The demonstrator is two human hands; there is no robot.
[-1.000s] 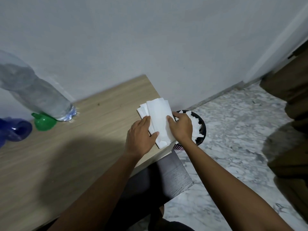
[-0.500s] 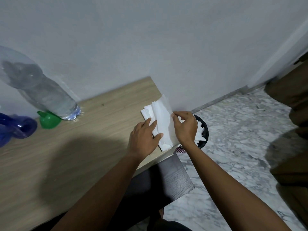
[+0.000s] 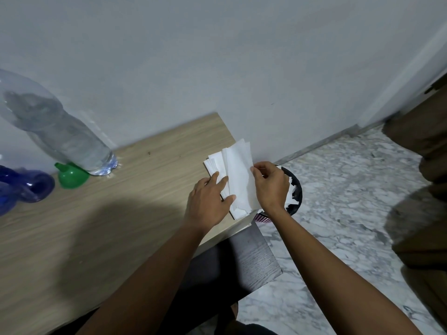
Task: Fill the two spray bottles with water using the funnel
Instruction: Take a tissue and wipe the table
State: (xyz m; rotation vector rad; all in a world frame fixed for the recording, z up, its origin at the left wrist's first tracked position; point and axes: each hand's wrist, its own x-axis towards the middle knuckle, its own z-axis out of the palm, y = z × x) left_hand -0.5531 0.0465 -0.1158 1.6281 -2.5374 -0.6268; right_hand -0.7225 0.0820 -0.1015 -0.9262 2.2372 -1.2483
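Observation:
A stack of white paper tissues (image 3: 219, 164) lies at the right end of the wooden table (image 3: 101, 226). My left hand (image 3: 208, 201) rests flat on the stack with straight fingers. My right hand (image 3: 271, 184) pinches the top tissue (image 3: 239, 180) by its right edge and lifts it. The green funnel (image 3: 71, 176) lies on the table at the far left. A large clear water bottle (image 3: 55, 131) stands beside it, leaning in the wide view. A blue spray bottle (image 3: 21, 187) shows at the left edge, partly cut off.
A black waste bin (image 3: 296, 192) holding white paper scraps stands on the marble floor (image 3: 343, 213) just right of the table end. The grey wall runs behind the table. Brown furniture (image 3: 425, 184) fills the right edge.
My right hand has peeled the top tissue up from the stack, raising its right edge, while my left hand stays pressed on the pile. The view has shifted slightly.

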